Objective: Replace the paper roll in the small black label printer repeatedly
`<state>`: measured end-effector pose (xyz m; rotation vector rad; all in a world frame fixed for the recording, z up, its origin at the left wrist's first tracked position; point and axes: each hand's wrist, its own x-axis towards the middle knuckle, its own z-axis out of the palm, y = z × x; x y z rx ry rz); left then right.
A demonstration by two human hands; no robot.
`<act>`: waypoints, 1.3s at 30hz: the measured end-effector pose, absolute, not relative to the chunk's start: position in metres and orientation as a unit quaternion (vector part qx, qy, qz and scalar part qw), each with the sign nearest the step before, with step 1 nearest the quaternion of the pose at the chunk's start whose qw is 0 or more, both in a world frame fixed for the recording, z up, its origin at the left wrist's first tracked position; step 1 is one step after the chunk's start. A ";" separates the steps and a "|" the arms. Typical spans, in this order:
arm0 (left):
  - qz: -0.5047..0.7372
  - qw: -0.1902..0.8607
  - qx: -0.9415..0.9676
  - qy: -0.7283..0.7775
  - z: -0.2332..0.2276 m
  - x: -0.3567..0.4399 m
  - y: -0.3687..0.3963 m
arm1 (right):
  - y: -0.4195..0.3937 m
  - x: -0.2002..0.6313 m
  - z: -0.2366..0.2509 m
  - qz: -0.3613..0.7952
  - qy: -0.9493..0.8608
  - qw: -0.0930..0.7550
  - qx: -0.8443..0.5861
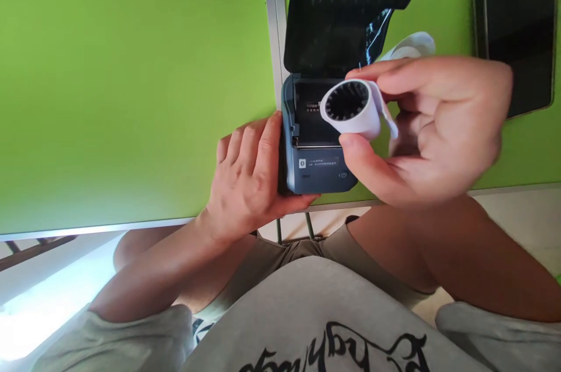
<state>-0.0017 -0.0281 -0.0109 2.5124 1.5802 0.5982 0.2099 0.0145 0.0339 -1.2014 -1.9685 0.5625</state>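
Label printer (pixel 322 182), small and dark blue-grey, sits near the front edge of a bright green desk (pixel 131 68), seen from above by the head-worn camera. Its black lid (pixel 342 16) stands open at the far side, exposing the paper compartment (pixel 309 127). On the front panel are a white Bluetooth mark (pixel 302 163) and, at the right, a round power button (pixel 343 175).

The person's left hand (pixel 248 179) curves around the printer's left side, fingers close together along it and thumb along the front edge. The right hand (pixel 442 115) pinches a white paper roll (pixel 368 125) between thumb and fingers, over the right part of the compartment; whether the roll touches the printer cannot be told. The roll's open end, dark and ridged inside, faces left and upward, and a loose paper end hangs on its right.

Beyond the right hand and partly hidden is another curl of white paper (pixel 414 45). At far right lies a flat, black-faced device (pixel 521 39). A grey metal strip (pixel 275 16) crosses the desk, running behind the printer's left side.
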 end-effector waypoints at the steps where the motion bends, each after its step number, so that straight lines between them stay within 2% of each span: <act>1: 0.197 0.056 0.828 0.521 -0.011 -0.002 -0.028 | 0.017 0.210 0.032 0.202 -0.780 0.395 -0.440; 3: 0.200 0.055 0.829 0.519 -0.011 -0.001 -0.028 | 0.021 0.211 0.029 0.162 -0.800 0.420 -0.397; 5: 0.199 0.054 0.829 0.520 -0.011 -0.001 -0.027 | 0.022 0.210 0.027 0.134 -0.814 0.401 -0.398; 17: 0.199 0.077 0.831 0.513 -0.011 -0.003 -0.028 | 0.023 0.205 0.027 0.100 -0.818 0.388 -0.413; 23: 0.199 0.072 0.834 0.509 -0.010 -0.003 -0.028 | 0.025 0.205 0.028 0.127 -0.828 0.331 -0.435; 31: 0.196 0.045 0.836 0.510 -0.010 -0.002 -0.027 | 0.024 0.212 0.028 0.109 -0.840 0.354 -0.396; 39: 0.194 0.043 0.838 0.509 -0.009 -0.002 -0.027 | 0.024 0.211 0.036 0.105 -0.845 0.327 -0.410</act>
